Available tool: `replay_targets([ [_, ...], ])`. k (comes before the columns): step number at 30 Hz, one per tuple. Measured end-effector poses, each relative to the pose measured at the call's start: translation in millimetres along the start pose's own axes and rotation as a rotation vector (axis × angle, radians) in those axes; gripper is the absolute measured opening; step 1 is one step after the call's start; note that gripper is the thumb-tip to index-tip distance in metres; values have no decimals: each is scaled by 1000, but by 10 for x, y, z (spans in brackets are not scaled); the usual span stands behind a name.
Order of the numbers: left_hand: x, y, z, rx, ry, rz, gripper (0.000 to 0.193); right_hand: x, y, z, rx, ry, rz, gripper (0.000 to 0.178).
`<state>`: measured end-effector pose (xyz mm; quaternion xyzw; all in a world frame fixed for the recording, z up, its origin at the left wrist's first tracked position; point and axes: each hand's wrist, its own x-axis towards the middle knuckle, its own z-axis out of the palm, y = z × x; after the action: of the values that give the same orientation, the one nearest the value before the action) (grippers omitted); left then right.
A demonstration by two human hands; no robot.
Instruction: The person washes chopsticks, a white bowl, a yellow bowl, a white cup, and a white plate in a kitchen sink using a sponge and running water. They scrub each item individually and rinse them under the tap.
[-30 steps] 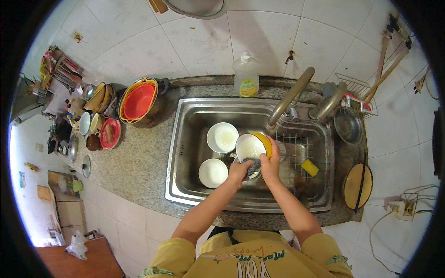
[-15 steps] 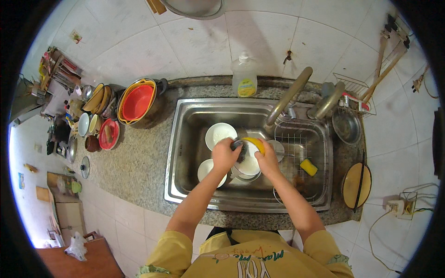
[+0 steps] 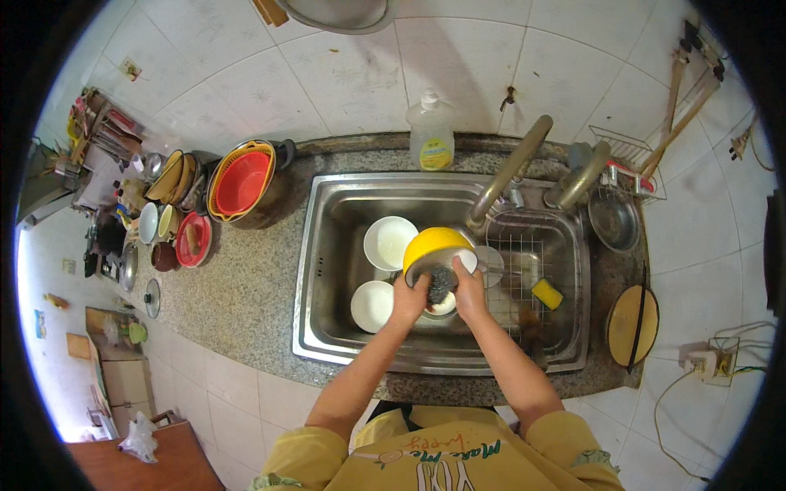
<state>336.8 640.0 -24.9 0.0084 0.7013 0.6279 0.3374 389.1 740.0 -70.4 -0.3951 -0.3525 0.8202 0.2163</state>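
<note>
Over the sink's left basin I hold a bowl, yellow outside and white inside, tilted so that its yellow side faces away from me. My right hand grips the bowl at its right rim. At the bowl's near side, my left hand is closed on a dark grey steel wool scourer, pressed against the bowl; its farther fingers are hidden. Two white bowls stand left of my hands, one farther and one nearer. More white dishes lie partly hidden beneath the held bowl.
The steel sink has a metal tap at its back. A yellow sponge sits on the wire rack at right. Behind stands a soap bottle. Red and yellow baskets and dishes crowd the left counter; a round board lies right.
The bowl has turned, now showing its yellow outside rather than its white inside. Both hands have moved slightly nearer to me, and the scourer has come with them.
</note>
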Motion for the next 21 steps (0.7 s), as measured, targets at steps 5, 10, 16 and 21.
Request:
replay_targets([
  [5,42,192,-303,1040,210,638,28,-47,-245,-6,-768,-168,-586,40],
  [10,32,349,-304,1173,264,671,34,-349,-454,179,-1135,-251,-869,50],
  [16,149,65,-257,726,233,510,28,-194,-391,155,-818,-123,-671,41],
  [21,84,-20,-5,-212,-83,-184,28,-63,-123,149,-371,120,-134,31],
])
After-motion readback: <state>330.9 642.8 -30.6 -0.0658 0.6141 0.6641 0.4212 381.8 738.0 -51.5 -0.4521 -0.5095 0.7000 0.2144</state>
